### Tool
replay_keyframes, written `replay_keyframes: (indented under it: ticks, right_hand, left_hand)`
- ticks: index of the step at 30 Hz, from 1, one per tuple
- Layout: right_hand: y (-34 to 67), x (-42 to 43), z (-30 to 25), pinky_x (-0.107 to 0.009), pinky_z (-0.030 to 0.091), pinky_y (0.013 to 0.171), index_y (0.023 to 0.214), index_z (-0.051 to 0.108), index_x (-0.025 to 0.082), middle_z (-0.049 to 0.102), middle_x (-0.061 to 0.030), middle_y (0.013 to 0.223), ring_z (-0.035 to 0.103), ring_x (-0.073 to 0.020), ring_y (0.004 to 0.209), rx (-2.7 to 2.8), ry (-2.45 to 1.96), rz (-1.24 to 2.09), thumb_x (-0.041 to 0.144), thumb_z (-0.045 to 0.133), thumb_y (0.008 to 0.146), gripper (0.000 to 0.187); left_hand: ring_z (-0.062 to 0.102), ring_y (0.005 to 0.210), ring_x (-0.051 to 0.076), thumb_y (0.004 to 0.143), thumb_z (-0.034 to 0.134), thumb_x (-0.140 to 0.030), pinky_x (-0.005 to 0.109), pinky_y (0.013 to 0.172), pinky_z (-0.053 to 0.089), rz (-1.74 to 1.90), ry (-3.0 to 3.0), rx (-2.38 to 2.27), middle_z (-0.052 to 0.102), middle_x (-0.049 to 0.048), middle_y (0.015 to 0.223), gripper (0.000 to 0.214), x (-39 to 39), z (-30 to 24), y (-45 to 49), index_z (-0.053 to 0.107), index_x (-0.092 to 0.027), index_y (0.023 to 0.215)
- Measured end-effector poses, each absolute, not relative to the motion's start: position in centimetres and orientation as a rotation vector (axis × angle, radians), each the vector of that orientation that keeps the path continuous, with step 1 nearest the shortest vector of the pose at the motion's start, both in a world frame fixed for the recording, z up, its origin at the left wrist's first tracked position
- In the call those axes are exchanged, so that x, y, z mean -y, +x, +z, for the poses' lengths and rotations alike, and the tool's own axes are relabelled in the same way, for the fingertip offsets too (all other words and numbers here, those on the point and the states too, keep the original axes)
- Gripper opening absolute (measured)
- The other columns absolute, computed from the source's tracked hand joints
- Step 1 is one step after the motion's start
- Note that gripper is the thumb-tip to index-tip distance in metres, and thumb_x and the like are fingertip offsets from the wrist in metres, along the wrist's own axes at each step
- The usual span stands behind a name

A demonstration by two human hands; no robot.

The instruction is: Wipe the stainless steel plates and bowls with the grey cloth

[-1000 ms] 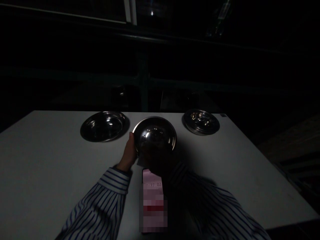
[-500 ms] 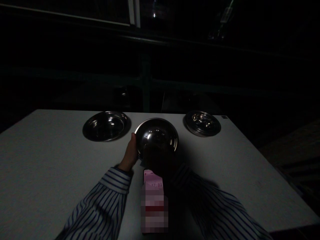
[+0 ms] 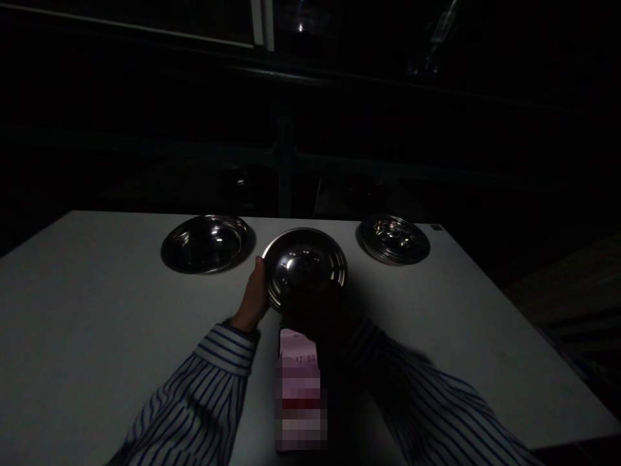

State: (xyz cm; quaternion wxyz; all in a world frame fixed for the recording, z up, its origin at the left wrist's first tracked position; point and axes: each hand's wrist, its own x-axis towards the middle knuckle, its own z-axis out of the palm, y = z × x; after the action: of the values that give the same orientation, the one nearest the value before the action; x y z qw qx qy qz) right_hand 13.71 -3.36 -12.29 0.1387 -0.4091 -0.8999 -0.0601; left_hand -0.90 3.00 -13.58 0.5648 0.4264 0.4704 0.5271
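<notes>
Metal bowl (image 3: 304, 262), contents unclear, has left fingers (image 3: 259, 267) clamped at its rim; whether right fingers (image 3: 305, 306) grip, I cannot tell.

Only readable bit is "7:03" on the smartphone screen (image 3: 298, 382), earlier digits unclear, lower part's pixelated lol.

Left hand (image 3: 252, 299) holds steel bowl (image 3: 305, 259) at its left rim; right hand (image 3: 323, 312), in deep shadow, overlaps the near edge, grip unreadable. Phone (image 3: 298, 382) lies nearer on white worktop (image 3: 107, 304); shiny dish (image 3: 200, 246) back left, dish stack (image 3: 394, 241) back right.
</notes>
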Motion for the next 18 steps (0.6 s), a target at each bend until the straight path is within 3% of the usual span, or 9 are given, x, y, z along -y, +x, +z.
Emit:
replay_keyframes:
  ticks: [7,11,15,18]
  right_hand:
    - [12.6,2.9,-11.9,-0.059,0.035,0.092,0.118,0.05,0.01,0.055,-0.0166,0.119,0.046,-0.0316,0.114,2.526,-1.16,-0.307,0.021,0.038,0.088,0.034]
    - [12.7,2.9,-11.9,-0.056,0.038,0.091,0.117,0.05,0.01,0.055,-0.0153,0.119,0.048,-0.0302,0.112,2.548,-1.202,-0.201,0.023,0.042,0.086,0.035]
    - [13.9,3.6,-12.3,-0.06,0.032,0.094,0.115,0.052,0.013,0.058,-0.0135,0.115,0.051,-0.0315,0.108,2.572,-1.246,-0.106,0.024,0.051,0.08,0.037]
    - [13.2,3.1,-12.5,-0.062,0.028,0.096,0.12,0.048,0.012,0.056,-0.0141,0.119,0.048,-0.0313,0.111,2.528,-1.245,-0.121,0.024,0.047,0.083,0.039]
  left_hand:
    - [0.06,0.099,0.025,0.076,0.034,-0.067,0.035,0.09,0.04,1.216,1.069,-1.169,0.071,0.0098,0.095,0.066,-2.8,-13.2,-1.0,0.065,-0.015,0.103]
    - [0.061,0.097,0.024,0.075,0.034,-0.068,0.035,0.088,0.042,1.231,1.075,-1.156,0.071,0.0099,0.092,0.068,-2.8,-13.3,-1.1,0.066,-0.014,0.1]
    - [0.061,0.096,0.024,0.075,0.033,-0.068,0.035,0.087,0.043,1.223,1.052,-1.173,0.071,0.0097,0.094,0.068,-2.9,-13.2,-0.9,0.067,-0.013,0.098]
    - [0.06,0.101,0.024,0.077,0.033,-0.066,0.034,0.09,0.041,1.205,1.059,-1.152,0.07,0.0078,0.1,0.065,-2.7,-12.8,-0.8,0.067,-0.016,0.098]
